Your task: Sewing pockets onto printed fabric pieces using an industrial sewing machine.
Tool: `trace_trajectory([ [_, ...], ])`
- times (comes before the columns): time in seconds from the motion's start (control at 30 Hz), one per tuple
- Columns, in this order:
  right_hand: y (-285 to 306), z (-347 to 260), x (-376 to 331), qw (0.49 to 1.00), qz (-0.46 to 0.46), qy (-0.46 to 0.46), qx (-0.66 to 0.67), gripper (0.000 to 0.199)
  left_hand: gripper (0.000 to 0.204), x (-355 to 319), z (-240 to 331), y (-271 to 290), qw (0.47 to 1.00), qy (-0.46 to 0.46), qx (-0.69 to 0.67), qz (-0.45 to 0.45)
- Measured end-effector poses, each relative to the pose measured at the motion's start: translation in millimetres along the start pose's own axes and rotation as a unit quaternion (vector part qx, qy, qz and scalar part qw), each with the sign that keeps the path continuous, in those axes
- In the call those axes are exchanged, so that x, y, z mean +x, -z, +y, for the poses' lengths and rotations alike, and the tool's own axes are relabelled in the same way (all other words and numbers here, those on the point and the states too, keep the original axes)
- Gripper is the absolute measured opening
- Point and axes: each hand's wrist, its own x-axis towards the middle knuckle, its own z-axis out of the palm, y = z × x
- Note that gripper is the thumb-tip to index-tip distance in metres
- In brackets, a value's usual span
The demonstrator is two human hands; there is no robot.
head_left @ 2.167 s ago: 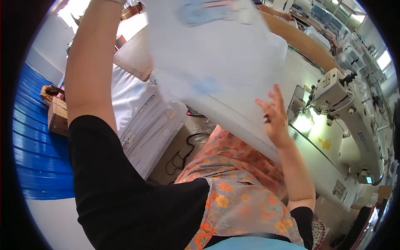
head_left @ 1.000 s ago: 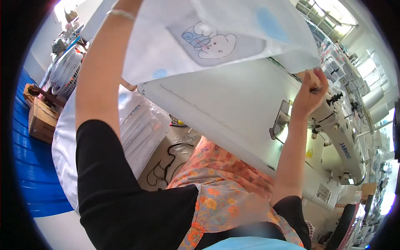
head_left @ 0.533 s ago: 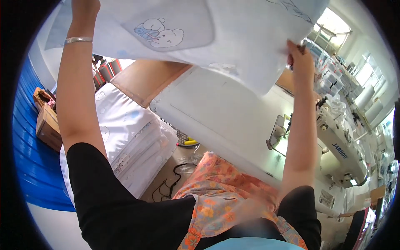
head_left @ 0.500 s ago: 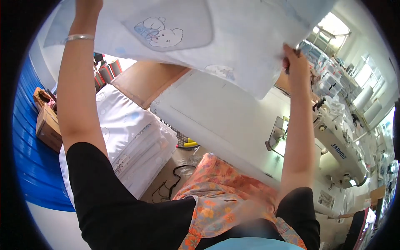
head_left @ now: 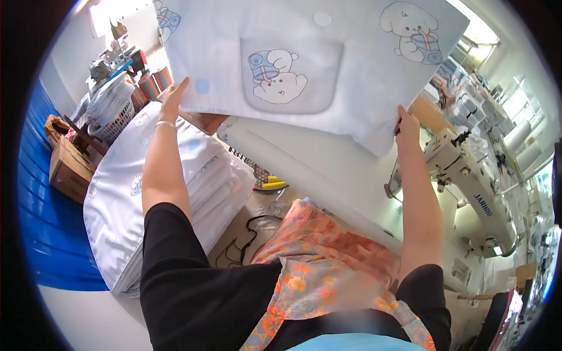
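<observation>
A large white cloth [head_left: 363, 76] printed with cartoon puppies and pale blue spots is spread upright in front of me, with a grey rounded patch [head_left: 328, 64] near its middle. My left hand [head_left: 171, 99] is closed on the cloth's lower left edge. At the lower right corner my right hand [head_left: 408, 127] grips it too, fingers partly hidden. Something small and dark shows at those right fingers, too little to name. Below the cloth lies the white sewing table [head_left: 316, 158]; its sewing machine [head_left: 477, 196] stands just right of my right forearm.
A thick stack of white printed cloth [head_left: 170, 193] lies at my left. Beyond it are a cardboard box [head_left: 70, 169], a white basket [head_left: 114, 120] and dark rolls with red edges [head_left: 149, 88]. Clear-wrapped goods [head_left: 468, 111] crowd the right side. A black cable [head_left: 252, 228] hangs below the table.
My left hand has come down and right, now gripping the cloth's lower edge. The cloth hangs more squarely, showing more of its print. My right hand has dropped somewhat.
</observation>
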Motion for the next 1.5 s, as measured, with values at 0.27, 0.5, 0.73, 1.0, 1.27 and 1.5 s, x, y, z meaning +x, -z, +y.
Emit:
trace_trajectory([
  [0.27,18,30,40,0.982,0.066,0.094,-0.147,0.022,0.038,-17,18,21,0.955,-0.141,0.21,0.156],
  [0.5,21,68,28,0.967,0.128,0.142,-0.167,0.032,0.041,-32,11,22,0.897,-0.182,0.357,0.189],
  [0.73,32,60,-24,0.942,0.114,0.2,-0.245,0.029,0.041,-51,-3,28,0.901,-0.191,0.343,0.185],
  [1.0,70,7,-88,0.994,-0.091,-0.054,-0.007,0.023,0.04,-60,8,55,0.901,-0.194,0.33,0.206],
  [1.27,104,49,-138,0.952,0.013,-0.006,-0.306,0.032,0.04,-74,4,35,0.914,-0.193,0.323,0.15],
  [1.5,114,55,-143,0.883,0.056,0.149,-0.442,0.042,0.039,-70,9,3,0.919,-0.201,0.316,0.123],
])
